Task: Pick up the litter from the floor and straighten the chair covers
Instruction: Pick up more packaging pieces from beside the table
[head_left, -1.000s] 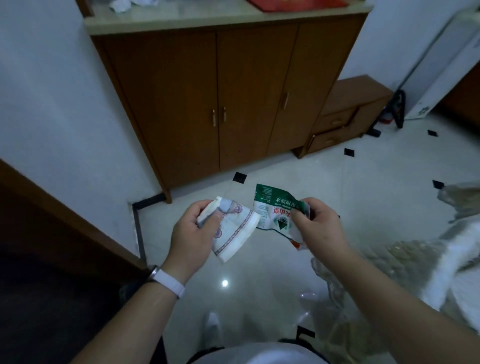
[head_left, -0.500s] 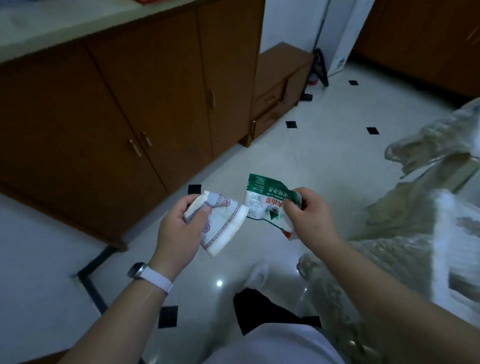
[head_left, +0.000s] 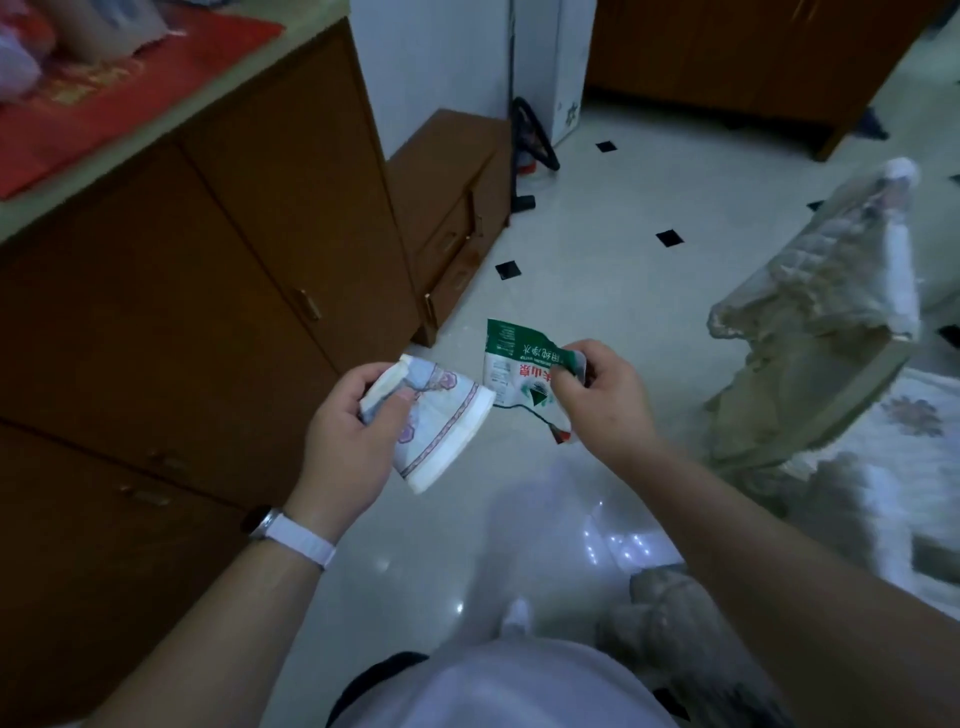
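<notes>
Now | your left hand (head_left: 348, 441) grips crushed white paper cup (head_left: 447, 431) | right hand (head_left: 602, 400) pinches torn green wrapper (head_left: 514, 369) | beige chair cover (head_left: 815, 312): rightward, nearer right.

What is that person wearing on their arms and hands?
No sleeves show on either arm, and the left hand and right hand have no gloves. A watch with a white strap and a dark face sits on the left wrist. The right wrist wears nothing.
</notes>
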